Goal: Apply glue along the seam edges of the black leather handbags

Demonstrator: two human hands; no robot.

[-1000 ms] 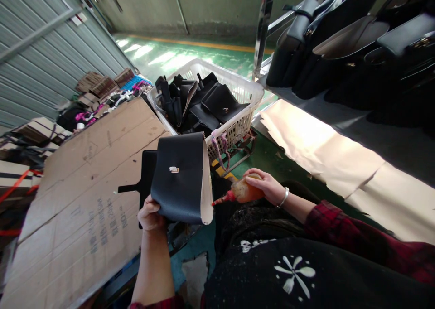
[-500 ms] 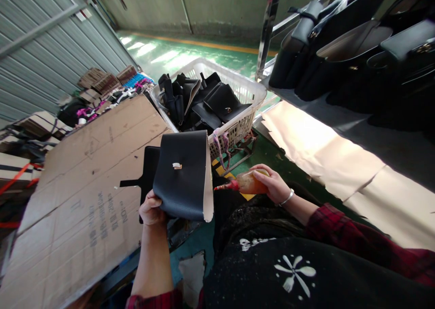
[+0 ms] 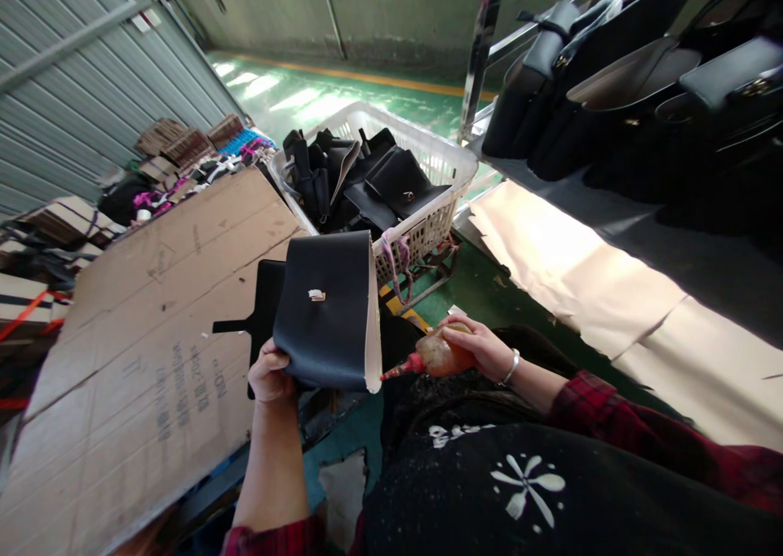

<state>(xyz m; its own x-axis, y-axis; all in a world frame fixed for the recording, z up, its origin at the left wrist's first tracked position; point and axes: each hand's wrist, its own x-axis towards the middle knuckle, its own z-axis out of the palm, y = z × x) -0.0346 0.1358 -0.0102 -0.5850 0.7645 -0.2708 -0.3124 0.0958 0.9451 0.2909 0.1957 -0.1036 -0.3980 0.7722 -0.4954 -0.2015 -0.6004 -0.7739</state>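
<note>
My left hand (image 3: 270, 372) grips the lower left edge of a black leather bag piece (image 3: 327, 311), folded over, with a small metal fitting on its face. Its pale raw edge faces right. Behind it shows a second black part with a narrow strap (image 3: 229, 326) sticking out to the left. In my right hand (image 3: 480, 348) is a squeeze bottle (image 3: 437, 354) with orange-brown liquid inside. The bottle's red nozzle points left, its tip at or very near the lower corner of the pale edge.
A cardboard-topped table (image 3: 177, 287) lies at the left. Ahead stands a white plastic basket (image 3: 453, 165) full of black bag pieces. Several black bags (image 3: 617, 108) sit on a rack at the right, with brown paper (image 3: 587, 287) below. Bundled material (image 3: 177, 152) is piled behind the table.
My right hand has lowered the bottle, bringing its nozzle from the middle of the pale edge to near the bottom corner. My left hand and the bag piece have barely moved.
</note>
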